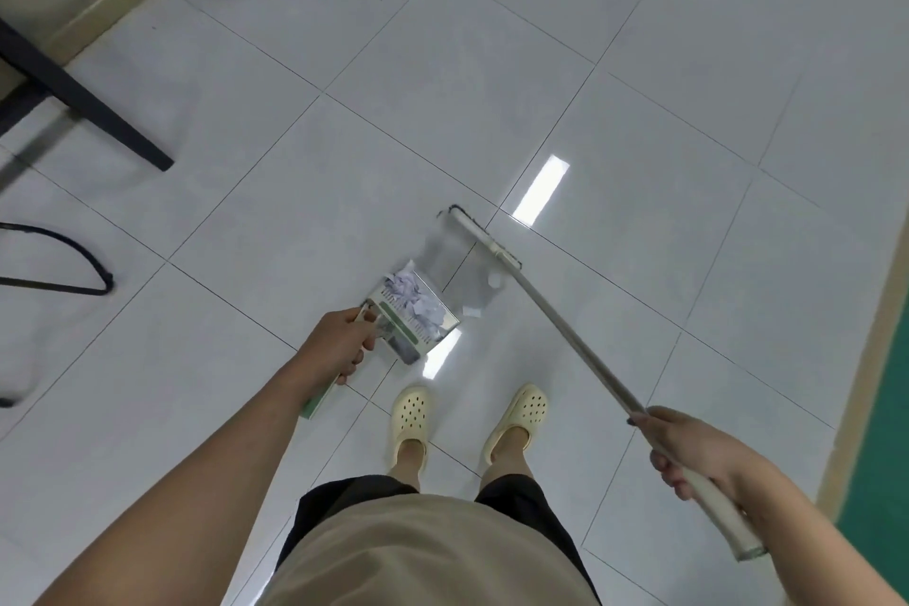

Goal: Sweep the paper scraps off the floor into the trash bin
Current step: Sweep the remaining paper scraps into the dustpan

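On floor (639,113) mid-tile: left hand (339,342) grips loaded dustpan (413,315); right hand (688,450) grips broom (556,315). Two paper scraps (471,312) remain; next, sweep them in.

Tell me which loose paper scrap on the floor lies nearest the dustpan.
The rectangular scrap just off the dustpan mouth's right corner. The other loose scrap lies farther out, close under the broom head.

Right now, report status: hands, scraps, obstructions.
Left hand grips dustpan, right hand grips broom. Most scraps in pan. Two loose scraps beside it.
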